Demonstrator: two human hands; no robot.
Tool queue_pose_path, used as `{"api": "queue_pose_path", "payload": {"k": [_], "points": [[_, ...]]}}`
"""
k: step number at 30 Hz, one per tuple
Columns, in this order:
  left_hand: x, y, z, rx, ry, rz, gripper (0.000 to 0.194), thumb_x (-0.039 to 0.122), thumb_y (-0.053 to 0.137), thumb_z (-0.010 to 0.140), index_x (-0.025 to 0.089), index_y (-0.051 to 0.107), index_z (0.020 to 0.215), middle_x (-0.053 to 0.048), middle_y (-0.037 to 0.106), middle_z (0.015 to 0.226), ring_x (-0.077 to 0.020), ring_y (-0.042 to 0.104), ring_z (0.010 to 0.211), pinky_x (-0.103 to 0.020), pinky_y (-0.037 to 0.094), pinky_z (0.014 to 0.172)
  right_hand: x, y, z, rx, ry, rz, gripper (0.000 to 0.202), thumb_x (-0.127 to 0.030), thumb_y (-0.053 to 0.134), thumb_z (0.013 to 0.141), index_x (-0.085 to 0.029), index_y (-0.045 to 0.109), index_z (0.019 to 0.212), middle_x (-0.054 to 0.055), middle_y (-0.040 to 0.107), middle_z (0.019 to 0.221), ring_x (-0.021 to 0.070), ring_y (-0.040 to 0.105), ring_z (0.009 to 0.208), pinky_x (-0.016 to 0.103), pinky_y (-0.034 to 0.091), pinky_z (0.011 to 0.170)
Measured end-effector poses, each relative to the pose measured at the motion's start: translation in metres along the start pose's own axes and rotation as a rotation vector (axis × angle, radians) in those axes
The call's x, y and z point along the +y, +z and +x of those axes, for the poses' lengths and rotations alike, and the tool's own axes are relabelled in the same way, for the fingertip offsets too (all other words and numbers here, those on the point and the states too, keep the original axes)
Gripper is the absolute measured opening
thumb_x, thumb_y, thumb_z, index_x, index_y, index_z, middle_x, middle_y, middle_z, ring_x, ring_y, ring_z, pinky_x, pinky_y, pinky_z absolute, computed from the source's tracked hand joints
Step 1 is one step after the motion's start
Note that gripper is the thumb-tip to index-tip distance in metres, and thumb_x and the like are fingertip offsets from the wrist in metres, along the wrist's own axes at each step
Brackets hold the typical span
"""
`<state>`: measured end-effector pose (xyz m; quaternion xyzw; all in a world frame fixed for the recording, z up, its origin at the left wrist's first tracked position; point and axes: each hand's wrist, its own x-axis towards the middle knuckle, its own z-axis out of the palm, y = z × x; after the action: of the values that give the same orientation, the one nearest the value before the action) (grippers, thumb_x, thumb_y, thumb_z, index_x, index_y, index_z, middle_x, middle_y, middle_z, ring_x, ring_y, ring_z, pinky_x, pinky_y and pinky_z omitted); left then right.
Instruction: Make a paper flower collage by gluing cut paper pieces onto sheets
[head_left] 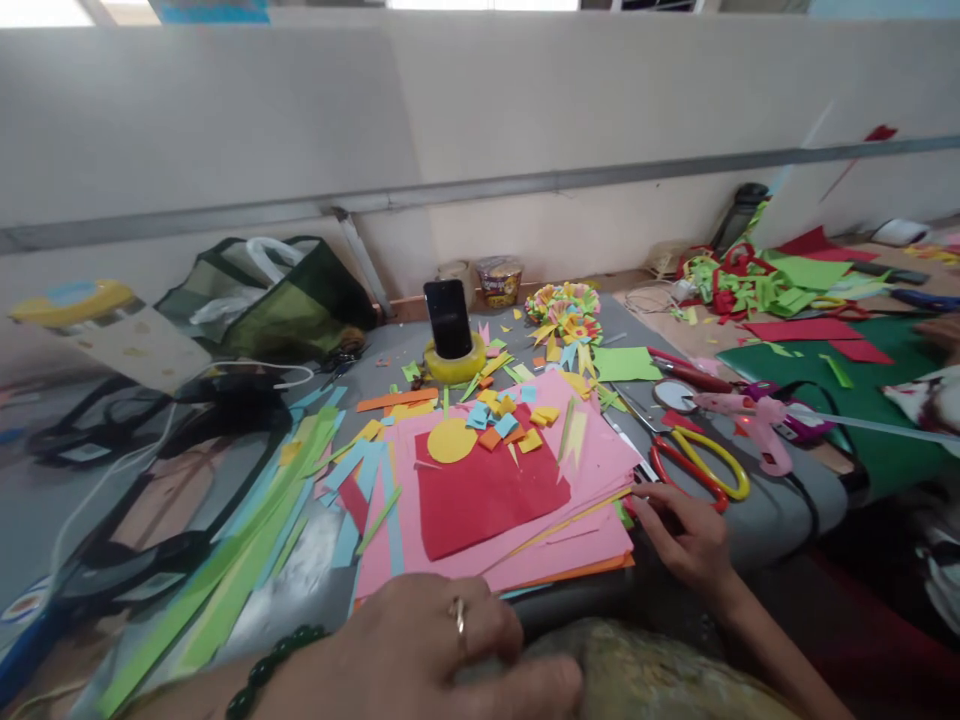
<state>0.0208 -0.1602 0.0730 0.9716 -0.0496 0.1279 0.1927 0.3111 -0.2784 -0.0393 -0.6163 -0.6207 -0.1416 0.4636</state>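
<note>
two hands are apart at the worktop's (pixel 772 525) front edge: the left hand (pixel 450 645) curls before the pink sheets (pixel 607 455), and the right hand (pixel 686 530) reaches their right edge, near a thin yellow strip (pixel 577 519). i cannot tell whether either grips anything. a tug there could shift the red sheet (pixel 487 500) and scatter the small squares (pixel 505 425); a backward sweep might knock off the scissors (pixel 688 450).

Single head-worn view. Faces forward and down over bench (pixel 307 545) to wall (pixel 300 120) behind. Left hand (pixel 427 645) close to lens, cut by bottom edge; right hand (pixel 690 535) somewhat farther off, lower right.
</note>
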Motion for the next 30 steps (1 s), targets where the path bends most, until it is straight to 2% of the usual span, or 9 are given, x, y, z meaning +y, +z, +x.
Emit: {"api": "queue_pose_path", "payload": {"k": [4, 8, 11, 15, 20, 23, 25, 27, 30], "points": [[-0.023, 0.017, 0.018, -0.099, -0.177, 0.358, 0.025, 0.014, 0.047, 0.092, 0.021, 0.060, 0.113, -0.005, 0.068, 0.085, -0.0179, 0.061, 0.070, -0.027, 0.045, 0.056, -0.006, -0.005, 0.009, -0.040, -0.076, -0.011, 0.012, -0.020, 0.054, 0.096, -0.020, 0.066, 0.091, 0.003, 0.071, 0.071, 0.0133, 0.067, 0.057, 0.021, 0.053, 0.053], [-0.049, 0.033, 0.030, -0.179, -0.278, 0.412, 0.015, 0.017, 0.047, 0.093, 0.020, 0.062, 0.094, -0.004, 0.065, 0.076, -0.0183, 0.060, 0.065, -0.027, 0.043, 0.055, -0.007, -0.004, 0.031, -0.152, -0.040, -0.121, 0.020, -0.024, 0.050, 0.098, -0.018, 0.068, 0.101, 0.008, 0.069, 0.083, 0.0185, 0.069, 0.075, 0.028, 0.055, 0.066], [-0.062, 0.048, 0.036, -0.115, -0.265, 0.406, 0.022, 0.018, 0.043, 0.096, 0.019, 0.062, 0.086, -0.003, 0.063, 0.071, -0.0163, 0.058, 0.062, -0.026, 0.042, 0.054, -0.003, 0.008, 0.050, -0.336, -0.002, -0.253, 0.028, -0.026, 0.046, 0.099, -0.016, 0.069, 0.112, 0.013, 0.071, 0.097, 0.0231, 0.068, 0.084, 0.034, 0.056, 0.072], [-0.075, 0.066, 0.038, 0.014, -0.200, 0.386, 0.027, 0.019, 0.040, 0.098, 0.018, 0.064, 0.086, -0.004, 0.063, 0.072, -0.0158, 0.058, 0.064, -0.026, 0.042, 0.056, -0.003, 0.030, 0.066, -0.632, -0.080, -0.266, 0.026, -0.029, 0.050, 0.099, -0.020, 0.069, 0.114, 0.015, 0.067, 0.123, 0.0280, 0.058, 0.118, 0.044, 0.049, 0.098], [-0.085, 0.072, 0.034, 0.048, -0.167, 0.291, 0.032, 0.020, 0.037, 0.100, 0.017, 0.067, 0.093, -0.006, 0.064, 0.077, -0.0166, 0.059, 0.068, -0.026, 0.045, 0.059, -0.001, 0.040, 0.069, -0.789, -0.097, -0.244, 0.030, -0.033, 0.045, 0.102, -0.019, 0.071, 0.099, 0.014, 0.069, 0.119, 0.0279, 0.058, 0.120, 0.047, 0.047, 0.101], [-0.087, 0.070, 0.033, 0.061, -0.189, 0.200, 0.034, 0.021, 0.036, 0.101, 0.017, 0.069, 0.094, -0.007, 0.065, 0.078, -0.0169, 0.060, 0.071, -0.026, 0.046, 0.061, 0.008, 0.030, 0.074, -0.723, -0.130, -0.236, 0.030, -0.033, 0.044, 0.102, -0.021, 0.071, 0.095, 0.012, 0.071, 0.116, 0.0275, 0.059, 0.118, 0.047, 0.047, 0.101], [-0.087, 0.068, 0.032, 0.093, -0.189, 0.160, 0.035, 0.021, 0.036, 0.101, 0.017, 0.070, 0.094, -0.007, 0.066, 0.076, -0.0163, 0.060, 0.069, -0.026, 0.045, 0.061, 0.013, 0.018, 0.079, -0.590, -0.148, -0.204, 0.032, -0.031, 0.041, 0.102, -0.022, 0.071, 0.093, 0.010, 0.073, 0.111, 0.0258, 0.062, 0.113, 0.045, 0.049, 0.097], [-0.087, 0.067, 0.032, 0.146, -0.165, 0.143, 0.036, 0.021, 0.036, 0.101, 0.017, 0.070, 0.092, -0.005, 0.065, 0.071, -0.0152, 0.059, 0.064, -0.025, 0.042, 0.057, 0.015, 0.007, 0.083, -0.380, -0.149, -0.148, 0.035, -0.028, 0.038, 0.103, -0.022, 0.069, 0.088, 0.009, 0.075, 0.098, 0.0231, 0.066, 0.099, 0.042, 0.052, 0.088], [-0.084, 0.066, 0.030, 0.245, -0.131, 0.158, 0.035, 0.021, 0.035, 0.101, 0.017, 0.068, 0.091, -0.003, 0.060, 0.064, -0.0134, 0.053, 0.056, -0.025, 0.036, 0.051, 0.016, 0.000, 0.082, 0.096, -0.064, -0.020, 0.035, -0.029, 0.039, 0.103, -0.022, 0.063, 0.078, 0.005, 0.068, 0.072, 0.0184, 0.062, 0.070, 0.034, 0.051, 0.067]]}}
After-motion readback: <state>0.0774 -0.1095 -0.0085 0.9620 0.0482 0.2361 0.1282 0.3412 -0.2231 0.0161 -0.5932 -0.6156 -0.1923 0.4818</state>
